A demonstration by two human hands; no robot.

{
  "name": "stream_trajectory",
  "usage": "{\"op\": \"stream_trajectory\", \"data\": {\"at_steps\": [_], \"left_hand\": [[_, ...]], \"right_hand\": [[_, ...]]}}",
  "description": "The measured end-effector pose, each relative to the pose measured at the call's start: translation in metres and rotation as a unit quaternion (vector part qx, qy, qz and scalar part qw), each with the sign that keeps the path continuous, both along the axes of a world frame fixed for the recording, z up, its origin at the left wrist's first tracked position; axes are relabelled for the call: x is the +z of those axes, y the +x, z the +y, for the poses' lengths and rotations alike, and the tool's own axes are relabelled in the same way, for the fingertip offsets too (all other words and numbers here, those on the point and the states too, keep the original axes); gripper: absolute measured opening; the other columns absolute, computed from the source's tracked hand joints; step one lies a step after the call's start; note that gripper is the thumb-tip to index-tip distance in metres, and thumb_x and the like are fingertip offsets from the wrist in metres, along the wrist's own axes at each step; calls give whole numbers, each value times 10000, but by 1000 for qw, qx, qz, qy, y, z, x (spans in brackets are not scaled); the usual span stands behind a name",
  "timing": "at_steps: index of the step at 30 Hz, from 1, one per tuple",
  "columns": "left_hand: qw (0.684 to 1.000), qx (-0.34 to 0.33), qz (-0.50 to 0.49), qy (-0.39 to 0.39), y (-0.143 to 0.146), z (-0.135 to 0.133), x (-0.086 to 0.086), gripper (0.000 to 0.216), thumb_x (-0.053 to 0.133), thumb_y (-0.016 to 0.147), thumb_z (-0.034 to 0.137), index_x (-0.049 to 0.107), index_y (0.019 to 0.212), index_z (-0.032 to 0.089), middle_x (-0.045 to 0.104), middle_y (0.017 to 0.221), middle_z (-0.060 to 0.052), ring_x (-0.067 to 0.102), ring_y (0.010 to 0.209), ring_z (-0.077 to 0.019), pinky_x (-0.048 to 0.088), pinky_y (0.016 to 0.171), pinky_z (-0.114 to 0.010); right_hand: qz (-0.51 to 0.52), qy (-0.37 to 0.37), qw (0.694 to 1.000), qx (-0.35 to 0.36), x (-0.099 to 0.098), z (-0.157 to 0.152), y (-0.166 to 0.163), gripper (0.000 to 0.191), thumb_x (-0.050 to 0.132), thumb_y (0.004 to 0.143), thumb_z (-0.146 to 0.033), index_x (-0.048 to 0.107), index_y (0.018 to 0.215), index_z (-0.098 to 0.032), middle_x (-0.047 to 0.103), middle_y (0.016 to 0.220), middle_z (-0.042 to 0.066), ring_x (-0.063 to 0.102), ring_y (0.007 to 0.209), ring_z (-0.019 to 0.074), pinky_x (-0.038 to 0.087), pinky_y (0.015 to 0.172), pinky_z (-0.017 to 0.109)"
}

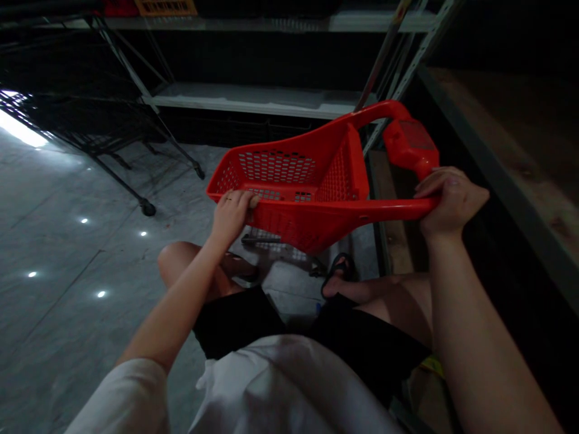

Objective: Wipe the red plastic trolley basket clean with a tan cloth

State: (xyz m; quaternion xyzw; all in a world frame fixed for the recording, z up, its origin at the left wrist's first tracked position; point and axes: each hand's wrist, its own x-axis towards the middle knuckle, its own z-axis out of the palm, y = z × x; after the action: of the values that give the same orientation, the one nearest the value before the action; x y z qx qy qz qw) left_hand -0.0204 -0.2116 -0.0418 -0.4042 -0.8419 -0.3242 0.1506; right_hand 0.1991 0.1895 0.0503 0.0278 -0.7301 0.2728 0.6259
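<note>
A small red plastic shopping cart (312,220) stands across in front of me, its basket to the left and its handle to the right. The basket has slotted walls, and I see nothing inside it. My left hand (233,211) is closed over the near rim at the basket's left end. At the right, my right hand (452,196) wraps round the corner of the handle, below its thicker middle block. Part of the cart's lower frame shows between my legs; the rest is hidden by the basket.
White metal shelving (244,99) stands behind the cart, with an orange crate (166,7) on its upper level. Dark wire frames on wheeled legs (147,207) are at the left. A wooden shelf or bench (506,114) borders the right. The floor (81,325) is grey concrete.
</note>
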Motion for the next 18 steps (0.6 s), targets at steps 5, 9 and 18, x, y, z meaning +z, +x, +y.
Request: {"op": "stream_trajectory", "data": {"at_steps": [5,9,18], "left_hand": [[998,49,-10,43,-48,-55,1,103,623,1019,426,619,978,332,636,950,-48,643,1171,-367,451,1231,-735],[994,87,-3,67,-30,-31,-13,226,488,1141,437,621,1072,269,679,1065,-59,627,1262,-336,481,1214,-749],[986,-55,33,154,140,138,9,580,463,1028,42,602,1549,255,654,1530,-79,594,1458,-233,413,1356,-477]], "right_hand": [[4,-21,999,-29,-2,1,-4,493,412,949,-359,503,469,-290,466,450,14,545,464,192,593,766,493],[55,-37,997,-30,-5,6,-11,506,431,946,-375,451,448,-290,424,421,-3,498,404,172,588,734,472],[47,-35,998,-5,-2,-6,-6,497,484,974,-355,519,486,-271,441,446,-8,517,443,187,551,757,482]]}}
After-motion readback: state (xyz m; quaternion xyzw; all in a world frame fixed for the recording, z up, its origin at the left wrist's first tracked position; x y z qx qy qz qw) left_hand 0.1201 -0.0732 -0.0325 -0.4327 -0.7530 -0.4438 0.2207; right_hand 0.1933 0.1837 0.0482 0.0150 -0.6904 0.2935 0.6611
